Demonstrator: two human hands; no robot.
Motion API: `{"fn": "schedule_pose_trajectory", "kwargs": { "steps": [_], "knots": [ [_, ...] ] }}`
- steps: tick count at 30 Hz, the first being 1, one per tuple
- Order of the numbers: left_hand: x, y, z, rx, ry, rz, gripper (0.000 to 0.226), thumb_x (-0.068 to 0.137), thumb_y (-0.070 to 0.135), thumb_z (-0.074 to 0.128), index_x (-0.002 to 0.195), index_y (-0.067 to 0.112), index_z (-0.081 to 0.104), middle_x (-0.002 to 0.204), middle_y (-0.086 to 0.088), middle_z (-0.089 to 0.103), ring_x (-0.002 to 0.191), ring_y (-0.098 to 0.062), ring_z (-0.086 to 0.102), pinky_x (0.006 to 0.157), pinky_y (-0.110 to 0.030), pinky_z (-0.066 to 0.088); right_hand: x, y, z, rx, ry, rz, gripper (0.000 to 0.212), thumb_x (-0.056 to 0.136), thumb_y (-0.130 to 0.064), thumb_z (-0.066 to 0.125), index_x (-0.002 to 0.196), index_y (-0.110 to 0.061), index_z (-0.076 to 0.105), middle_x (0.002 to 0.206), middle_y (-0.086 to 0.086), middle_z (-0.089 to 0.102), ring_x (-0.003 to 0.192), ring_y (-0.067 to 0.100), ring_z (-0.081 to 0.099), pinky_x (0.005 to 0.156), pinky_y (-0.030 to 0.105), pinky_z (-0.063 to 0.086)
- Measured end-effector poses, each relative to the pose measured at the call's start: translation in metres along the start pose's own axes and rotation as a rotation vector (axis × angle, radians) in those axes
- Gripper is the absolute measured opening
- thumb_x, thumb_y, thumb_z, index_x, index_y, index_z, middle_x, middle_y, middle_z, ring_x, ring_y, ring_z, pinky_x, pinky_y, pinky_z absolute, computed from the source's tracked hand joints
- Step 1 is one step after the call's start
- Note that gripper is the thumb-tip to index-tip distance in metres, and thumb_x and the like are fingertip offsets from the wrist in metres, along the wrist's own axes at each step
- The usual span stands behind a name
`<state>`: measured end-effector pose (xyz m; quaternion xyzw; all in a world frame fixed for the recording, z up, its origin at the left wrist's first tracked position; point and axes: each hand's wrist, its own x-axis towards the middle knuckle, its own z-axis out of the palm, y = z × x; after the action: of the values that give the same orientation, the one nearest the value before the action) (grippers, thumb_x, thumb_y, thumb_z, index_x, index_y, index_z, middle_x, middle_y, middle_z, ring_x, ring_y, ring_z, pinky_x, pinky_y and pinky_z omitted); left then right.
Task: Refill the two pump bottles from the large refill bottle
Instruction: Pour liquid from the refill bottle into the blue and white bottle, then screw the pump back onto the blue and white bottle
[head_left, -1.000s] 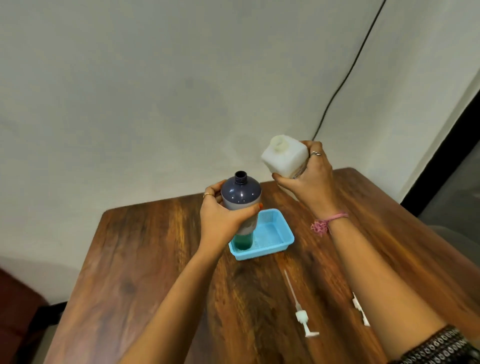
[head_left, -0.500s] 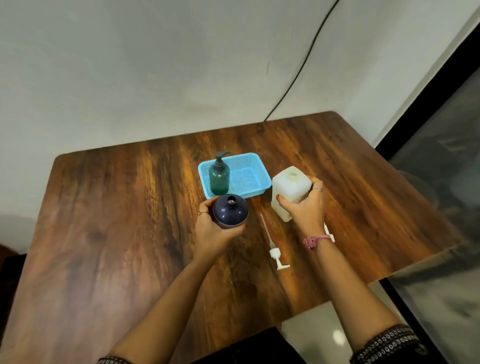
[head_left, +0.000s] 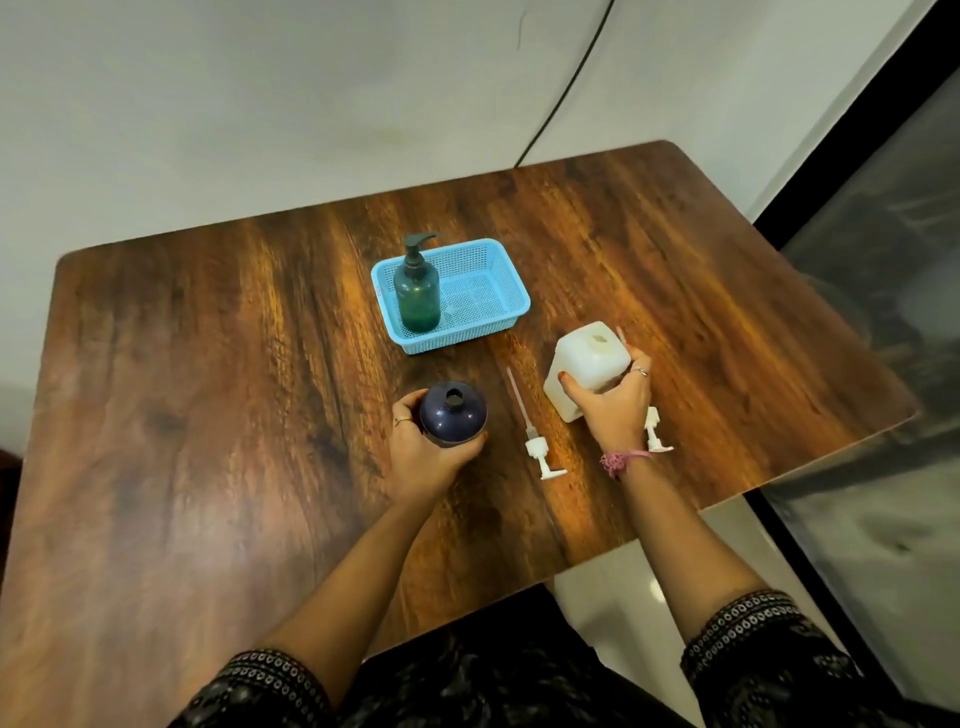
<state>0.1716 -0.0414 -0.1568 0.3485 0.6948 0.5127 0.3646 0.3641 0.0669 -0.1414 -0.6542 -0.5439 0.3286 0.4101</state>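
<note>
Refill bottle (head_left: 587, 366) now down on worktop (head_left: 208, 415), just right of basket (head_left: 511, 283), right hand (head_left: 613, 410) still gripping it. Left hand (head_left: 421, 452) holds open dark bottle (head_left: 452, 413) in front of basket. Green bottle (head_left: 416, 291) capped inside. Pour prob. done; pump (head_left: 535, 436) refit next.

The left hand (head_left: 423, 452) covers the near side of the dark blue bottle (head_left: 453, 413), so its lower body cannot be seen. The right hand (head_left: 615, 408) hides the near face of the white refill bottle (head_left: 587, 366) and most of a white pump head (head_left: 655, 434) lying behind the wrist; only its nozzle end and a tip of tube at the bottle's far corner show. Whether either bottle rests on the wooden table (head_left: 208, 415) is unclear. The table's lower left runs off the frame. The liquid level in the green pump bottle (head_left: 417, 296) is unreadable.
</note>
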Motion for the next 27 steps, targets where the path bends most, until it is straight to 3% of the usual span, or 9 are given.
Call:
{"fn": "schedule_pose_trajectory", "kwargs": {
  "steps": [4, 8, 12, 14, 16, 19, 23, 27],
  "knots": [
    [-0.003, -0.007, 0.001, -0.007, 0.010, -0.004, 0.087, 0.052, 0.017, 0.092, 0.119, 0.027, 0.039, 0.116, 0.008, 0.054, 0.104, -0.010, 0.058, 0.089, -0.028, 0.053, 0.000, 0.006, -0.005, 0.020, -0.020, 0.011, 0.082, 0.064, -0.023, 0.086, 0.129, -0.015, 0.034, 0.122, -0.004, 0.046, 0.111, 0.007, 0.044, 0.074, 0.000, 0.039],
    [-0.004, -0.012, -0.001, 0.006, 0.000, 0.010, 0.089, 0.052, 0.021, 0.093, 0.122, 0.026, 0.038, 0.120, 0.006, 0.053, 0.108, -0.010, 0.057, 0.093, -0.030, 0.051, -0.005, 0.008, -0.011, 0.031, -0.039, 0.005, 0.088, 0.065, -0.024, 0.086, 0.133, -0.015, 0.032, 0.130, -0.001, 0.044, 0.115, 0.007, 0.040, 0.093, 0.017, 0.040],
    [-0.005, -0.012, -0.001, 0.021, -0.027, 0.022, 0.093, 0.054, 0.023, 0.092, 0.127, 0.024, 0.034, 0.124, 0.005, 0.051, 0.111, -0.010, 0.055, 0.096, -0.029, 0.050, -0.019, 0.010, -0.019, 0.046, -0.035, 0.061, 0.096, 0.064, -0.025, 0.087, 0.139, -0.014, 0.026, 0.130, -0.007, 0.038, 0.117, 0.005, 0.038, 0.097, 0.019, 0.034],
    [-0.007, -0.013, -0.001, 0.035, -0.050, 0.021, 0.098, 0.055, 0.023, 0.091, 0.132, 0.023, 0.031, 0.129, 0.006, 0.047, 0.115, -0.009, 0.052, 0.096, -0.021, 0.046, -0.037, 0.020, -0.022, 0.060, 0.038, 0.068, 0.083, 0.067, -0.027, 0.085, 0.131, -0.014, 0.034, 0.129, 0.001, 0.045, 0.115, 0.013, 0.046, 0.095, 0.025, 0.040],
    [-0.009, -0.014, -0.002, 0.029, -0.061, 0.019, 0.104, 0.057, 0.021, 0.091, 0.138, 0.020, 0.027, 0.132, 0.008, 0.043, 0.116, -0.006, 0.048, 0.096, -0.012, 0.041, -0.057, 0.028, -0.027, -0.003, 0.046, -0.033, 0.053, 0.075, -0.022, 0.078, 0.116, -0.015, 0.046, 0.116, 0.003, 0.051, 0.106, 0.017, 0.053, 0.087, 0.026, 0.046],
    [-0.009, -0.015, -0.005, 0.031, -0.066, 0.021, 0.109, 0.058, 0.022, 0.090, 0.142, 0.020, 0.021, 0.138, 0.005, 0.040, 0.122, -0.008, 0.044, 0.105, -0.022, 0.039, -0.066, 0.035, -0.034, -0.271, -0.241, -0.371, 0.022, 0.084, -0.010, 0.066, 0.104, -0.014, 0.058, 0.108, 0.001, 0.056, 0.099, 0.013, 0.055, 0.085, 0.023, 0.048],
    [-0.006, -0.015, -0.006, 0.050, -0.075, 0.020, 0.108, 0.058, 0.024, 0.090, 0.142, 0.022, 0.021, 0.141, 0.003, 0.040, 0.126, -0.012, 0.044, 0.109, -0.030, 0.038, -0.040, 0.034, -0.026, -0.701, -0.661, -0.781, 0.042, 0.086, 0.004, 0.056, 0.123, -0.017, 0.055, 0.129, 0.003, 0.052, 0.110, 0.022, 0.055, 0.087, 0.031, 0.051],
    [-0.007, -0.015, -0.003, 0.057, -0.097, 0.010, 0.105, 0.060, 0.019, 0.089, 0.142, 0.020, 0.022, 0.133, 0.007, 0.042, 0.119, -0.006, 0.046, 0.100, -0.018, 0.039, -0.025, 0.028, -0.010, -0.935, -0.872, -0.879, 0.048, 0.090, 0.001, 0.054, 0.132, -0.022, 0.049, 0.146, 0.003, 0.037, 0.116, 0.026, 0.052, 0.090, 0.035, 0.051]
  ]
}}
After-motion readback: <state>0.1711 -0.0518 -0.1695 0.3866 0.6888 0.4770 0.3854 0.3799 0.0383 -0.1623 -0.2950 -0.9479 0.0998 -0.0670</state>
